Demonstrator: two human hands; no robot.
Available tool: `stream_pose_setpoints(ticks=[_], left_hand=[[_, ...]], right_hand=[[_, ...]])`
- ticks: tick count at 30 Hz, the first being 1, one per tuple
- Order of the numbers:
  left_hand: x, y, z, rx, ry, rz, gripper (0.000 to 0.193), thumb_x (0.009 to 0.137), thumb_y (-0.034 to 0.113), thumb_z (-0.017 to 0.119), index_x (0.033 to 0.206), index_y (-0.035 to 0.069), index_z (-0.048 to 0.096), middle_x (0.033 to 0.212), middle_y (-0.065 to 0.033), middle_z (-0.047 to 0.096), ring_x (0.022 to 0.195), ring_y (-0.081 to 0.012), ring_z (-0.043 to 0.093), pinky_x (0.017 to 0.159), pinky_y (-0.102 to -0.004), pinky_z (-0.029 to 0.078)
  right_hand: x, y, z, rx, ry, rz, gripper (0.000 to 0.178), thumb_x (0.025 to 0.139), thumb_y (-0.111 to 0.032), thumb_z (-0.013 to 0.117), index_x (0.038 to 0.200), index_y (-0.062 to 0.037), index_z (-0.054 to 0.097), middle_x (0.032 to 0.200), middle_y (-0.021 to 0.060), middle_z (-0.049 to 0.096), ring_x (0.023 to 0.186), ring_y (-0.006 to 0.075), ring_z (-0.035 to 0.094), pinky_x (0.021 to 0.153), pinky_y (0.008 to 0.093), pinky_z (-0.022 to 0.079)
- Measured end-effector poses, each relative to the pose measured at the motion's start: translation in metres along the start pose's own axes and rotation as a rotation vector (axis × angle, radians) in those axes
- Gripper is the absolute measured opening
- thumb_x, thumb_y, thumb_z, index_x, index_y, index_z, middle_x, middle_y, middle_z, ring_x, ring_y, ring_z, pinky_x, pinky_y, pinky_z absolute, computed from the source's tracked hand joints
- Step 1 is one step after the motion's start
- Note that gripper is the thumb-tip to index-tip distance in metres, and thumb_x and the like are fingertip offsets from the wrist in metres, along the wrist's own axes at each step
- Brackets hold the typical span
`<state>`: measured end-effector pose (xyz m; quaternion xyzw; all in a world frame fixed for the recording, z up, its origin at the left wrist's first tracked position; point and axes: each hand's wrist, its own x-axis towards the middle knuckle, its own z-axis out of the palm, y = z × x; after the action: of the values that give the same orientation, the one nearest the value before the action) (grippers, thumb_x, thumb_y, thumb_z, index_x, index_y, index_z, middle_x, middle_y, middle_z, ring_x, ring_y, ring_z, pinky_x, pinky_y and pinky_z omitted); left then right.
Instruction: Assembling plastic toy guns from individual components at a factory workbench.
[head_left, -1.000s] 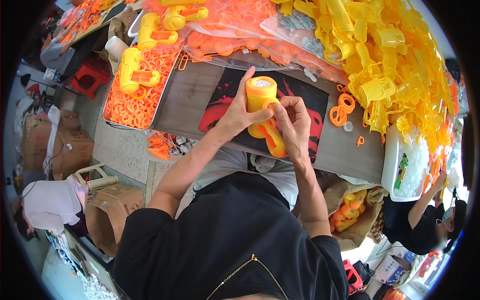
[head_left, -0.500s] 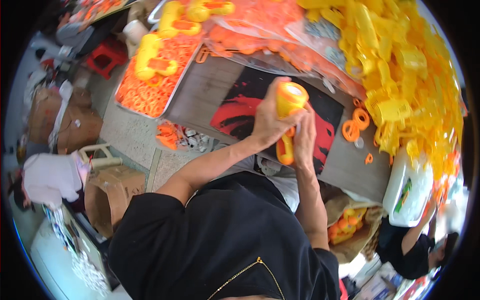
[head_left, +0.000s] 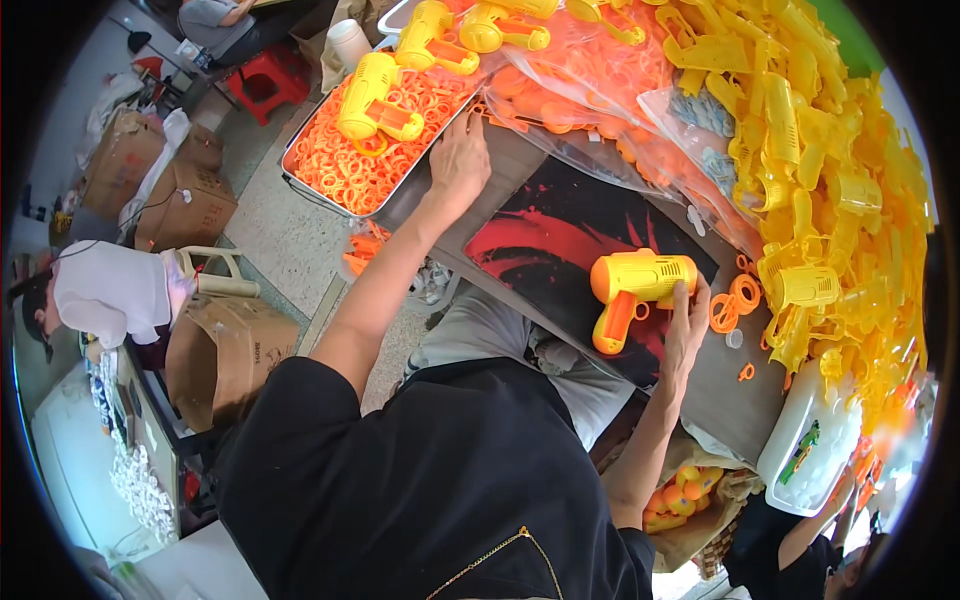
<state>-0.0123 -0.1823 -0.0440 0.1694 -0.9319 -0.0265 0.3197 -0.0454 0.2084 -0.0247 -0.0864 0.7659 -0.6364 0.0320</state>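
In my right hand (head_left: 688,325) is a yellow toy gun (head_left: 655,278) with an orange domed end and orange parts along its handle. My fingers grip its right end, above a black and red mat (head_left: 560,215). My left hand (head_left: 460,165) reaches out beside the right edge of a metal tray (head_left: 384,207) of small orange rings (head_left: 335,165). Its fingers are bent together, with their tips by some loose orange parts (head_left: 506,121); whether they pinch anything is hidden. Another yellow toy gun (head_left: 372,98) lies on the rings.
A large heap of yellow shells (head_left: 810,190) covers the right side. Clear bags of orange parts (head_left: 610,85) lie at the back. Orange rings (head_left: 735,303) lie right of the mat. A white tub (head_left: 800,470), cardboard boxes (head_left: 225,360) and other people are around the table.
My left hand has let go of the toy gun and moved left and away to the tray. My right hand has shifted right with the gun, now turned on its side. The view has shifted.
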Motion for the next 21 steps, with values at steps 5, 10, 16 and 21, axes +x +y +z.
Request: stream_pose_setpoints(ticks=[5, 10, 16, 21], left_hand=[[0.004, 0.004, 0.014, 0.089, -0.210, -0.045, 0.034, 0.087, 0.009, 0.061, 0.119, 0.001, 0.059, 0.110, -0.0193, 0.060, 0.101, -0.0355, 0.065, 0.072, -0.0459, 0.058], [0.000, 0.007, 0.000, -0.089, -0.156, -0.087, 0.025, 0.093, 0.012, 0.062, 0.117, 0.008, 0.060, 0.099, -0.0159, 0.061, 0.086, -0.0366, 0.068, 0.071, -0.0483, 0.055], [-0.017, 0.094, -0.073, -0.816, -0.198, 0.443, 0.016, 0.092, 0.007, 0.063, 0.108, 0.008, 0.060, 0.097, -0.0094, 0.063, 0.085, -0.0302, 0.064, 0.076, -0.0400, 0.052], [-0.023, 0.126, -0.073, -0.846, -0.237, 0.812, 0.021, 0.088, 0.010, 0.066, 0.108, 0.010, 0.060, 0.101, -0.0064, 0.063, 0.095, -0.0264, 0.061, 0.086, -0.0381, 0.050]], right_hand=[[-0.008, 0.006, 0.015, -0.346, 0.159, -0.049, 0.043, 0.103, -0.032, 0.057, 0.126, 0.0044, 0.058, 0.111, 0.0161, 0.064, 0.100, 0.0206, 0.061, 0.090, 0.0332, 0.047], [-0.019, -0.002, 0.049, -0.479, 0.226, -0.169, 0.040, 0.096, -0.028, 0.065, 0.122, 0.0012, 0.056, 0.116, 0.0187, 0.060, 0.109, 0.0334, 0.055, 0.096, 0.0444, 0.041], [-0.007, -0.067, 0.053, -0.284, 0.132, -0.219, 0.036, 0.098, -0.019, 0.064, 0.127, -0.0007, 0.055, 0.114, 0.0113, 0.061, 0.104, 0.0184, 0.056, 0.092, 0.0329, 0.046], [0.004, -0.077, 0.047, -0.187, -0.283, -0.176, 0.018, 0.096, -0.013, 0.066, 0.103, 0.0034, 0.068, 0.084, 0.0018, 0.068, 0.079, 0.0081, 0.060, 0.076, 0.0246, 0.049]])
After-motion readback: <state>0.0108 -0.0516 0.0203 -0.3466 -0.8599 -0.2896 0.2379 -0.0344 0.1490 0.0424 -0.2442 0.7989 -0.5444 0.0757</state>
